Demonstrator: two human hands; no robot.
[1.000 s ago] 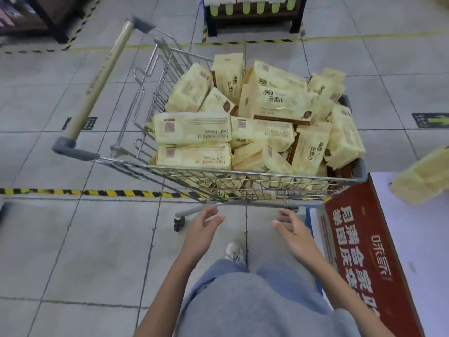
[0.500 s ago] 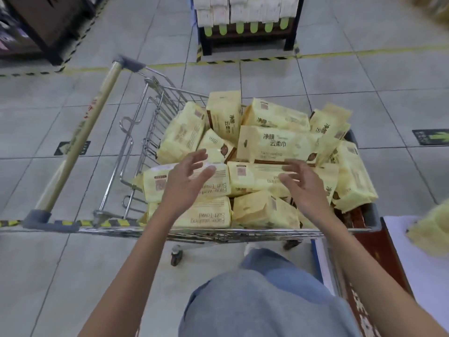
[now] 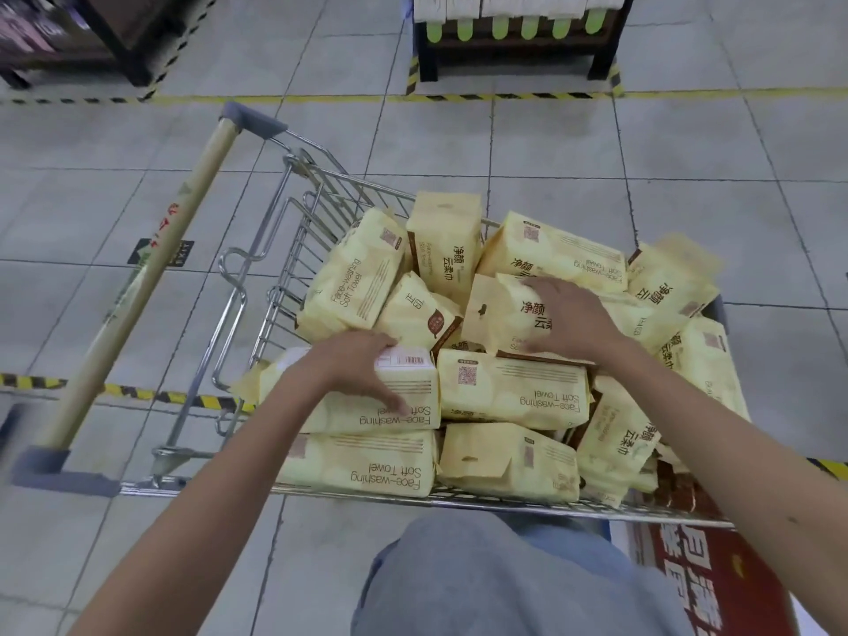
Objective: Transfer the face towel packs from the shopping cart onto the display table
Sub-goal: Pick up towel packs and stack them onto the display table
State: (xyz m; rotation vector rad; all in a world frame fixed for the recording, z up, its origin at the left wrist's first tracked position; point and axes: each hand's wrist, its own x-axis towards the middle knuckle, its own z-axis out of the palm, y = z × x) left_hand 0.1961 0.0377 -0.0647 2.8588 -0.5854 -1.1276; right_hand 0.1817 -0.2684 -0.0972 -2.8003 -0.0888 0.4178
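Yellow pack [image 3: 422,387], left grip [image 3: 353,364] apparently curled round

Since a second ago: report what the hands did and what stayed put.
Both hands reached forward from in front of the cart into it. The left hand now grips the near-left pack, upper of two stacked; the right hand grips the middle pack with brown lettering. Neither pack is lifted yet. The other packs stay piled in the cart.

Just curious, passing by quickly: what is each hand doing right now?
Left hand: grips the barcode-labelled pack.
Right hand: grips a tilted pack.
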